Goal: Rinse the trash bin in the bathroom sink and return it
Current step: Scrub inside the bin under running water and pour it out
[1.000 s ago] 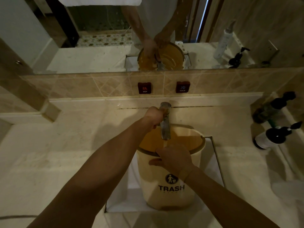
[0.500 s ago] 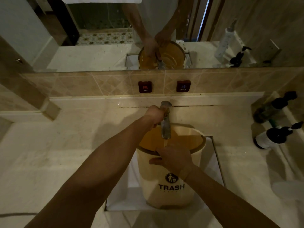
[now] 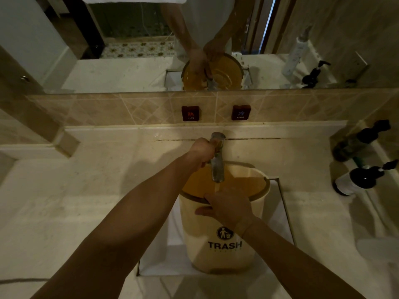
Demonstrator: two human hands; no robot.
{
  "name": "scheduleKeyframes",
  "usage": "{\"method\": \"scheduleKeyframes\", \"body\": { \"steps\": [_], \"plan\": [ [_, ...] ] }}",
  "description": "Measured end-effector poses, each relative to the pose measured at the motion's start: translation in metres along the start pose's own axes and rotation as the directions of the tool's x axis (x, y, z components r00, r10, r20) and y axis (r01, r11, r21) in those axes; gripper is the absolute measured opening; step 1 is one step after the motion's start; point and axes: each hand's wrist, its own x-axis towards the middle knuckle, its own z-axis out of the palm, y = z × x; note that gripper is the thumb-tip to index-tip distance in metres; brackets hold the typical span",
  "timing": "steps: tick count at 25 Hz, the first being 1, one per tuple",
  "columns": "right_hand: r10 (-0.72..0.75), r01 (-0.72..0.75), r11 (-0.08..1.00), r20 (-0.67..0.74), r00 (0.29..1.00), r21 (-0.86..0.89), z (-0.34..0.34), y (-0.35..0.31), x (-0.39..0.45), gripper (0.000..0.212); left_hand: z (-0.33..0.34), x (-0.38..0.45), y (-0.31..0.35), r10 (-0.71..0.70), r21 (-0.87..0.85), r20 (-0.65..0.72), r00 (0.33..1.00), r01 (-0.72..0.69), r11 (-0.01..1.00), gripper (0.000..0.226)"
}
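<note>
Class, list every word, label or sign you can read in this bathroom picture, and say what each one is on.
"TRASH" on the front of the trash bin, below a pictogram of a figure dropping litter; the small line under it is too blurred to read.
"HOT" on the left wall button.
"COLD" on the right wall button.
Any labels on the pump bottles at the right are too dark to read.

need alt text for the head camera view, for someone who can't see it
A person's right hand grips the near rim of a cream bin marked TRASH standing in a square bathroom sink, while the left hand holds the faucet above the bin's mouth. Dark pump bottles stand at right, below a mirror.
</note>
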Motion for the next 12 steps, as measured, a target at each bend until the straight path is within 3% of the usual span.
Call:
{"method": "scheduleKeyframes", "body": {
  "steps": [12],
  "plan": [
    [0.018,-0.017,0.999,0.039,0.999,-0.032,-0.0014,-0.0003,0.0002,0.050,0.0001,-0.0018,0.0014,0.000,-0.014,0.005,1.000,0.001,1.000,0.039]
  ]
}}
